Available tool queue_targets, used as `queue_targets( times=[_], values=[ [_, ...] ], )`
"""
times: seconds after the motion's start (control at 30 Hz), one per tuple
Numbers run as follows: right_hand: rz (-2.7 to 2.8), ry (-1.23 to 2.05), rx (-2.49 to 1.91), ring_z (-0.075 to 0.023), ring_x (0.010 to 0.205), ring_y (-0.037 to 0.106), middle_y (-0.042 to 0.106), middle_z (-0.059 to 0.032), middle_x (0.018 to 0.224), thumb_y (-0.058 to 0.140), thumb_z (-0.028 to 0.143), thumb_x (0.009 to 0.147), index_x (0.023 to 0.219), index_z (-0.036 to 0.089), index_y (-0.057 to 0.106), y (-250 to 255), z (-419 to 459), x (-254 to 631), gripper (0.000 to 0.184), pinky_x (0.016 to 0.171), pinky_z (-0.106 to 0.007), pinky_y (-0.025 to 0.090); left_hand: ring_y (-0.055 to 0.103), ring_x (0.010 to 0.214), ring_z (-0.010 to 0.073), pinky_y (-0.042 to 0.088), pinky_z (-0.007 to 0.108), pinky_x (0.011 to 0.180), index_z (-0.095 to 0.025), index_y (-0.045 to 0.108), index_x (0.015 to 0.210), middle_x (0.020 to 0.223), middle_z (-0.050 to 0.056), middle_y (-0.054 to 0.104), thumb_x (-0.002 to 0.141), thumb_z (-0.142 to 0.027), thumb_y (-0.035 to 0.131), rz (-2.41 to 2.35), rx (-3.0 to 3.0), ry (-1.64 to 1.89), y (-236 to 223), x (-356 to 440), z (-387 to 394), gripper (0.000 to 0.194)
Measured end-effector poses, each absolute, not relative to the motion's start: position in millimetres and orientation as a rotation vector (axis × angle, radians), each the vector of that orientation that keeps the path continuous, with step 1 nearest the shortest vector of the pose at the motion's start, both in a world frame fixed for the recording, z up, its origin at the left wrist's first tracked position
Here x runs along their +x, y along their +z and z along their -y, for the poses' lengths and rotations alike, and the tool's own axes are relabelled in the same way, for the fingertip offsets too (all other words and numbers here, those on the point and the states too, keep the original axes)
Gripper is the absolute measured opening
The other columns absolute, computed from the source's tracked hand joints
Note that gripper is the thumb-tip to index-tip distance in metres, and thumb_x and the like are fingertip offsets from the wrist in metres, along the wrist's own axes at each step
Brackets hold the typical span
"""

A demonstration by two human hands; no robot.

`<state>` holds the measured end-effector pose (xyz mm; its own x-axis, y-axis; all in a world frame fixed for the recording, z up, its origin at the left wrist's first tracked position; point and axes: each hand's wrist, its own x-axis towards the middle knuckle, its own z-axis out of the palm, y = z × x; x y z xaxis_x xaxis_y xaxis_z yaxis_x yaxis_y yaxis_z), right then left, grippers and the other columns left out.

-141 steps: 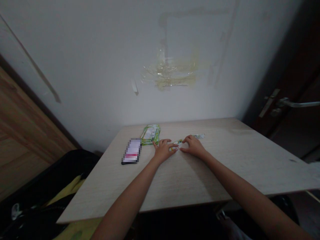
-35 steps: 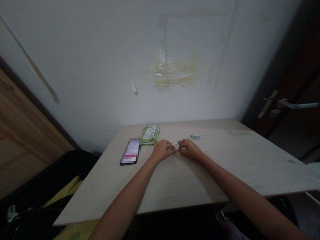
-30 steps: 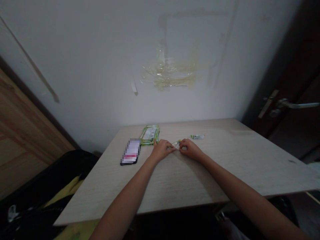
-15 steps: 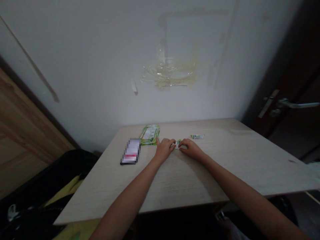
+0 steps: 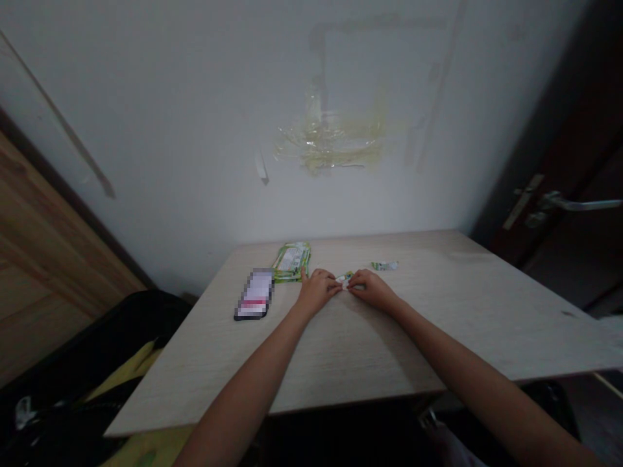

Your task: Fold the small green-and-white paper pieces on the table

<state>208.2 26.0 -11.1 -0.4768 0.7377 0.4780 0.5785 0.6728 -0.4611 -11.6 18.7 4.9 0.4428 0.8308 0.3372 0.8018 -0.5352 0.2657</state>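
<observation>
Between my two hands is a small white, green and yellow packet (image 5: pixel 346 279), lying low over the table. My left hand (image 5: pixel 318 288) pinches its left side with thumb and fingers. On the opposite side, the fingertips of my right hand (image 5: pixel 368 286) are closed on the packet. My fingers cover much of it, so its full shape is hidden. A stack of green-and-white flat packets (image 5: pixel 292 261) lies just beyond my left hand. To the right and farther back rests a narrow green-and-white strip of packaging (image 5: pixel 385 266).
A phone with a blurred screen (image 5: pixel 256 295) lies left of my hands on the pale wooden table (image 5: pixel 341 357). The wall (image 5: pixel 195 130) behind bears old tape. At the right is a dark door with a metal handle (image 5: pixel 579 203); a black container (image 5: pixel 150 314) stands at the left.
My left hand has shifted slightly left and down, its fingers flatter, and more of the packet shows between my hands. The right hand has barely moved.
</observation>
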Motion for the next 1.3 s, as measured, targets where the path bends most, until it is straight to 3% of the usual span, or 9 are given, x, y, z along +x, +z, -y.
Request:
queue_targets(
  times=[0.3, 0.77, 1.03, 1.3],
  values=[
    [2.244, 0.274, -1.038, -0.0204, 0.092, 0.064, 0.073, -0.0083, 0.095, 0.060, 0.015, 0.088, 0.097, 0.020, 0.077, -14.4, -28.7, 208.5, 0.020, 0.088, -0.033, 0.050, 0.054, 0.117, 0.0238, -0.003, 0.065, 0.115, -0.037, 0.075, 0.104, 0.114, 0.002, 0.072, 0.094, -0.042, 0.058, -1.487, 2.649, 0.675, 2.2, -10.4, -17.2, 0.021],
    [2.206, 0.350, -0.992, -0.0204, 0.090, 0.066, 0.073, -0.0077, 0.094, 0.065, 0.017, 0.084, 0.090, 0.020, 0.077, -12.0, -27.2, 209.8, 0.014, 0.087, -0.035, 0.051, 0.057, 0.110, 0.0230, 0.012, 0.059, 0.116, -0.037, 0.075, 0.106, 0.110, 0.001, 0.073, 0.096, -0.041, 0.054, -1.507, 2.732, 0.660, 3.4, -8.4, -16.2, 0.024],
    [2.225, 0.304, -0.973, -0.0204, 0.090, 0.065, 0.073, -0.0065, 0.092, 0.069, 0.019, 0.082, 0.087, 0.022, 0.077, -13.7, -26.6, 210.7, 0.010, 0.087, -0.034, 0.050, 0.057, 0.109, 0.0249, 0.007, 0.064, 0.114, -0.037, 0.077, 0.102, 0.104, 0.002, 0.073, 0.095, -0.043, 0.055, -1.548, 2.675, 0.659, 1.2, -6.9, -19.1, 0.023],
    [2.290, 0.265, -0.964, -0.0216, 0.094, 0.063, 0.074, -0.0067, 0.094, 0.067, 0.019, 0.084, 0.090, 0.021, 0.077, -12.7, -25.8, 210.4, 0.012, 0.090, -0.035, 0.049, 0.058, 0.111, 0.0223, 0.008, 0.056, 0.119, -0.032, 0.074, 0.109, 0.105, 0.004, 0.072, 0.094, -0.039, 0.058, -1.553, 2.609, 0.717, -0.4, -5.4, -17.0, 0.023]
  ],
)
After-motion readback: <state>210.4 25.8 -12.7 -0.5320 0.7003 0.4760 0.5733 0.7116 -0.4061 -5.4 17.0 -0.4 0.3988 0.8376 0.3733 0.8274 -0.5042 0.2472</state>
